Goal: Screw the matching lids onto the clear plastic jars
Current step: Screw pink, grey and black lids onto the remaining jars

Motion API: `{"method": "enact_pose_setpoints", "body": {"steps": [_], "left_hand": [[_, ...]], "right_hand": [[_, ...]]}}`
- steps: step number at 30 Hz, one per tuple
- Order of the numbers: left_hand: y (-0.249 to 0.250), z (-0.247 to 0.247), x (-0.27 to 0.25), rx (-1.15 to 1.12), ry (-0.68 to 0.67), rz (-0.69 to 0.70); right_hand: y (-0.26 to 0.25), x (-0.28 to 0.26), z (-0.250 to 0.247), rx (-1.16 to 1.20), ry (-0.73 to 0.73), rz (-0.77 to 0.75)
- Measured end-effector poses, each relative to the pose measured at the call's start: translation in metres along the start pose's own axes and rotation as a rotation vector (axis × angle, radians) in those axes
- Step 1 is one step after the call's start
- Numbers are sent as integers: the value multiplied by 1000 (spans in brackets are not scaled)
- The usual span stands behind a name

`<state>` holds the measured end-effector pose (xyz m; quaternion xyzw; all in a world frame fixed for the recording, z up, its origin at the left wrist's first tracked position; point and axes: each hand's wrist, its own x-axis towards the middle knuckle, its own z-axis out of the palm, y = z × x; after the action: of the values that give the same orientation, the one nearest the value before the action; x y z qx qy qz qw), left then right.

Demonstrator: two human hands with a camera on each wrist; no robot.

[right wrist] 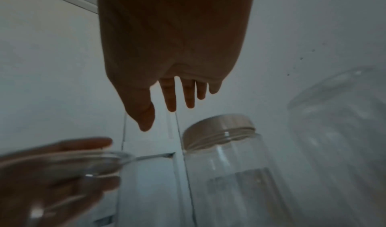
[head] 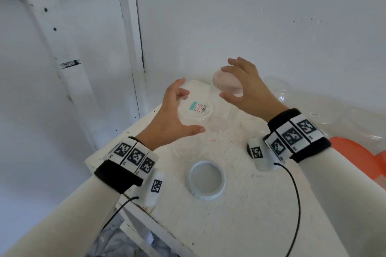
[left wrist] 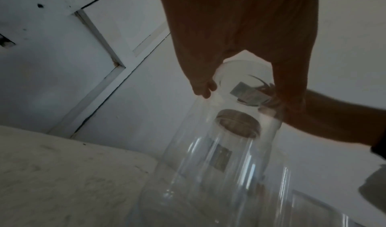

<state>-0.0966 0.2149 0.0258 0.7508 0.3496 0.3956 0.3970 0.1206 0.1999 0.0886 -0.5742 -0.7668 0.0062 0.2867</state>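
Two tall clear jars stand side by side on the white table (head: 261, 215). The left jar (head: 188, 150) (left wrist: 219, 164) carries a clear lid (head: 200, 110) (left wrist: 246, 90) with a price sticker. My left hand (head: 191, 106) (left wrist: 248, 97) holds that lid by its rim between thumb and fingertips. The right jar (right wrist: 229, 181) has a pinkish lid (head: 229, 87) (right wrist: 217, 128). My right hand (head: 225, 82) (right wrist: 158, 118) hovers over it with its fingers spread and touches nothing. A white lid (head: 206, 181) lies upside down on the table nearer to me.
More clear jars (head: 321, 110) (right wrist: 338, 131) stand against the wall at the right. An orange plastic object (head: 355, 156) lies at the right edge. The table's corner and left edge run close to the left jar, beside a white door.
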Motion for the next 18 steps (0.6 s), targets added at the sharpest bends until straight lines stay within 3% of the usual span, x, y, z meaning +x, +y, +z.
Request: {"method": "enact_pose_setpoints", "body": {"steps": [3, 10, 14, 18], "left_hand": [[-6, -2, -3, -39, -12, -73], [-19, -2, -4, -107, -40, -132], [-26, -1, -10, -129, -72, -238], [-21, 2, -11, -130, -67, -225]], "right_hand": [[-22, -7, 0, 71, -37, -77], [-51, -10, 13, 97, -382, -105], [-52, -6, 21, 22, -465, -91], [-57, -10, 9, -4, -508, -46]]}}
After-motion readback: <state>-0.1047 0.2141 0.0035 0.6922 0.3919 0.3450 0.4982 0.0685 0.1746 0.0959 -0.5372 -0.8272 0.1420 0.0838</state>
